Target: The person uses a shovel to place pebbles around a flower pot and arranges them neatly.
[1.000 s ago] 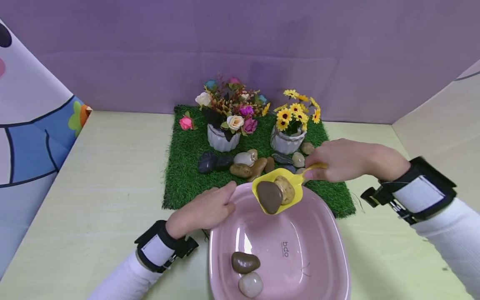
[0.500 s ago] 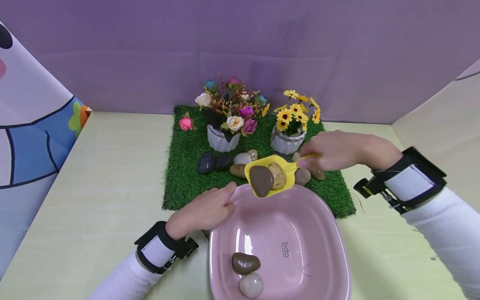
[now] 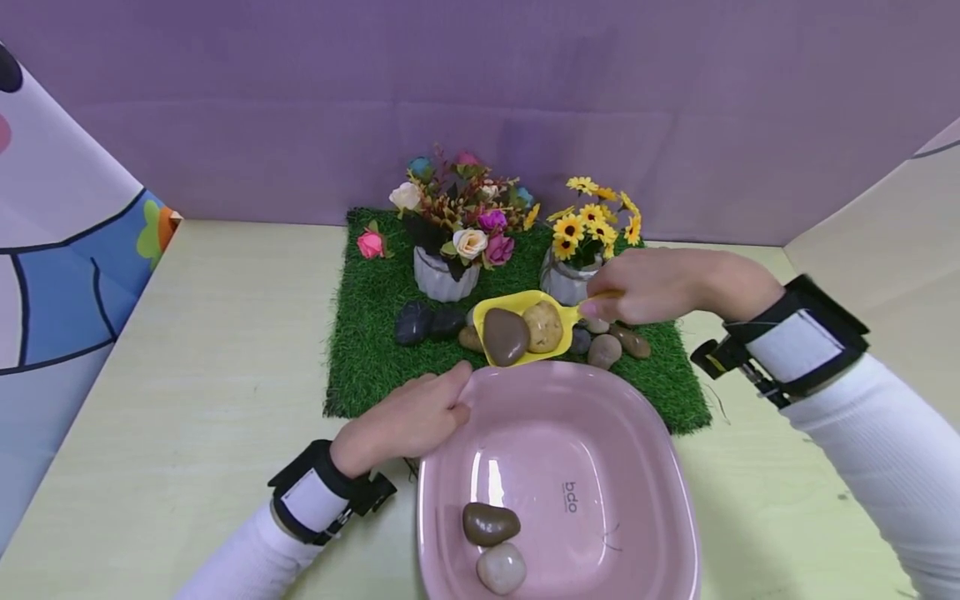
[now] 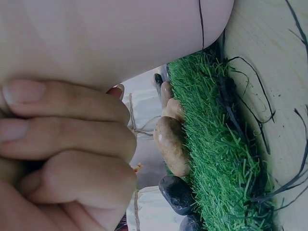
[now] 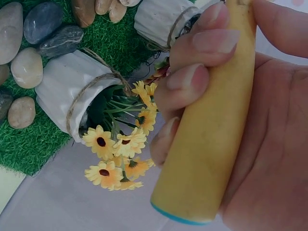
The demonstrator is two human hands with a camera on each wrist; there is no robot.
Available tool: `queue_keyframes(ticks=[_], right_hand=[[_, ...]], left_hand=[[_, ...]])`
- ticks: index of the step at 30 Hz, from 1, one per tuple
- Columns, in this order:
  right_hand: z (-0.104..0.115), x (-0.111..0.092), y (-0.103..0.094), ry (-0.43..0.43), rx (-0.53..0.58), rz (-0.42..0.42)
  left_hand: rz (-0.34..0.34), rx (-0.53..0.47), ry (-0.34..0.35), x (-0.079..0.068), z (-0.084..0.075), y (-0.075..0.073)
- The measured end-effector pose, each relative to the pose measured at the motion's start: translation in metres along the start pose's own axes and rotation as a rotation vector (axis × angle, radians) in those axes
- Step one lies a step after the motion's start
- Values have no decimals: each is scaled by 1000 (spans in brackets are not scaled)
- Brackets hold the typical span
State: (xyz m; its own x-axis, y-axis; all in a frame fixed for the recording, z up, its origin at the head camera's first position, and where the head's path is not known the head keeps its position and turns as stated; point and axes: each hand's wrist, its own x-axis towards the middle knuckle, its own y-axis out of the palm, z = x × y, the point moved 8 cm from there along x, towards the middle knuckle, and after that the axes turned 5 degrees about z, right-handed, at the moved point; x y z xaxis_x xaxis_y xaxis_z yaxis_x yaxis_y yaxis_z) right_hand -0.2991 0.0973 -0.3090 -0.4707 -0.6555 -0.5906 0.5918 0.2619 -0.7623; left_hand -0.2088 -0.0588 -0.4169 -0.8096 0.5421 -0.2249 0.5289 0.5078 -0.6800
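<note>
My right hand (image 3: 652, 283) grips the handle of a yellow scoop (image 3: 517, 302), fingers wrapped round the thick yellow handle (image 5: 207, 125) in the right wrist view. The scoop carries a brown stone (image 3: 506, 337) and a tan speckled stone (image 3: 543, 327). In the head view it overlaps the row of stones on the grass mat, just beyond the basin's far rim. My left hand (image 3: 405, 421) holds the pink basin (image 3: 540, 433) by its far left rim; the left wrist view shows its fingers curled under the wall. Inside the basin lie a dark brown stone (image 3: 491, 525) and a pale stone (image 3: 502, 569).
The artificial grass mat (image 3: 363, 367) bears several stones, such as a black one (image 3: 414, 323). Behind them stand a white pot (image 3: 445, 277) of mixed flowers and another pot (image 3: 564, 282) of yellow flowers. A pink rose (image 3: 371, 243) lies at the left. A purple backdrop (image 3: 480, 92) closes the rear.
My right hand has moved the scoop away from me and slightly left, from over the basin to over the row of stones, both stones still in it. The left hand has kept its place.
</note>
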Motion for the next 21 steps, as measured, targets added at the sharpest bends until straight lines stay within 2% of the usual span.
queue_keyframes(ticks=[13, 21], right_hand=[[3, 24, -2, 26, 6, 61], [7, 44, -5, 57, 59, 92]], left_hand=[[27, -55, -8, 0, 1, 1], [25, -61, 0, -1, 0, 1]])
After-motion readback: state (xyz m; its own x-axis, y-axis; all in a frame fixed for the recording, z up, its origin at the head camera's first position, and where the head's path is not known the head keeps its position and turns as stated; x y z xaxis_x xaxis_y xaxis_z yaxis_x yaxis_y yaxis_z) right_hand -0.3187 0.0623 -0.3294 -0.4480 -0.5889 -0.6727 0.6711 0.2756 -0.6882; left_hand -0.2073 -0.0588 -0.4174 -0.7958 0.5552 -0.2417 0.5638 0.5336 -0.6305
